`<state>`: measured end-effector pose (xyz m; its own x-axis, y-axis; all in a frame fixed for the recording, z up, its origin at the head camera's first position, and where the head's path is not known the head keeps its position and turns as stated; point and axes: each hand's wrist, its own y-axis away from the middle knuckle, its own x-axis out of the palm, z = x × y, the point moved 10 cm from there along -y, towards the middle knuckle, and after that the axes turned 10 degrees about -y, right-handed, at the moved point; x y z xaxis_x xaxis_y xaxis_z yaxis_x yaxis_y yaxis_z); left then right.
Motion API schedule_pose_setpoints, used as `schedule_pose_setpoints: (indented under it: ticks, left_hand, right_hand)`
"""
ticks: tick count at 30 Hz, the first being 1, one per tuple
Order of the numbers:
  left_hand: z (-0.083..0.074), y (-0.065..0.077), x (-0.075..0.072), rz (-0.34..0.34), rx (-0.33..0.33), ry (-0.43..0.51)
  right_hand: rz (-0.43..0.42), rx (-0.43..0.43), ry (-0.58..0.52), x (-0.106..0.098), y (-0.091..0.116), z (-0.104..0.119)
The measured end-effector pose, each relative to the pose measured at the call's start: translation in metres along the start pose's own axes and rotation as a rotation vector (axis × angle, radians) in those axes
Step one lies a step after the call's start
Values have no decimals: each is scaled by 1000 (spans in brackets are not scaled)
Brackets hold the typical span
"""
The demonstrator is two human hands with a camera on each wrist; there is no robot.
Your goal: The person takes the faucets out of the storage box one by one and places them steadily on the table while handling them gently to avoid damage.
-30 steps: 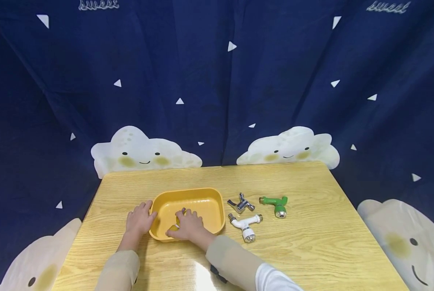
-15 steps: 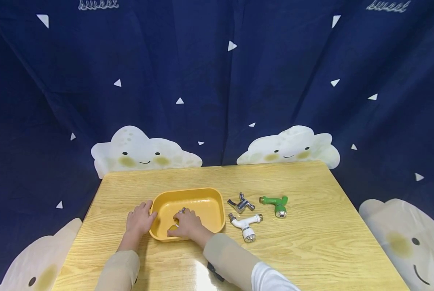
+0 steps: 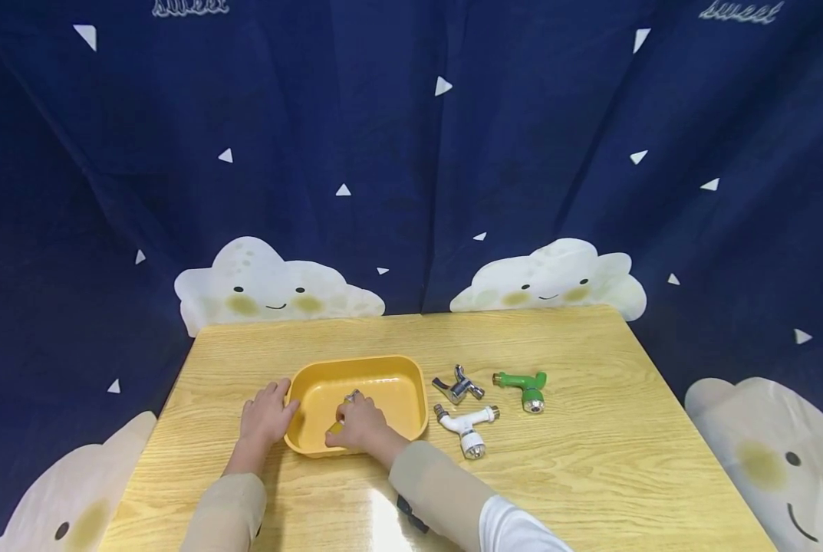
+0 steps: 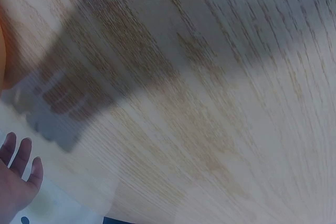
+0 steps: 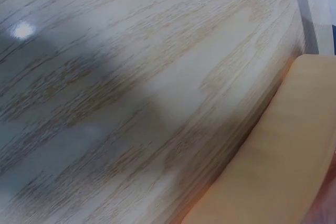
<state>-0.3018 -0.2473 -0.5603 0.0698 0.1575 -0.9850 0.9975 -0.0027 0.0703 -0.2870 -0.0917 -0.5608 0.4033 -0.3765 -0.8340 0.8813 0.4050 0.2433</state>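
Note:
In the head view my right hand (image 3: 364, 426) reaches into the orange-yellow tray (image 3: 390, 369) and grips a yellow tap (image 3: 336, 427). The tap's metal end shows beyond my fingers, while the hand covers most of its body. My left hand (image 3: 265, 415) rests at the tray's left rim, fingers extended and thumb over the edge. The left wrist view catches part of that hand (image 4: 18, 182) at its lower left corner. From the right wrist, the tray's outer wall (image 5: 262, 156) fills the lower right and the held tap is out of sight.
Right of the tray lie a chrome tap (image 3: 458, 386), a white tap (image 3: 468, 429) and a green tap (image 3: 524, 387) on the wooden table (image 3: 590, 460). A dark object (image 3: 411, 514) sits under the right forearm. Behind the table hangs a navy cloud-print curtain (image 3: 356, 115).
My right hand has shifted slightly to the right inside the tray with the yellow tap. The left hand, the tray and the other taps have stayed put.

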Motion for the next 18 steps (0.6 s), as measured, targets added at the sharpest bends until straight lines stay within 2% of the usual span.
schedule_pose_setpoints:
  ticks: [18]
  left_hand:
    - [-1, 1, -4, -18, 3, 3]
  right_hand:
    - [8, 7, 56, -1, -1, -7]
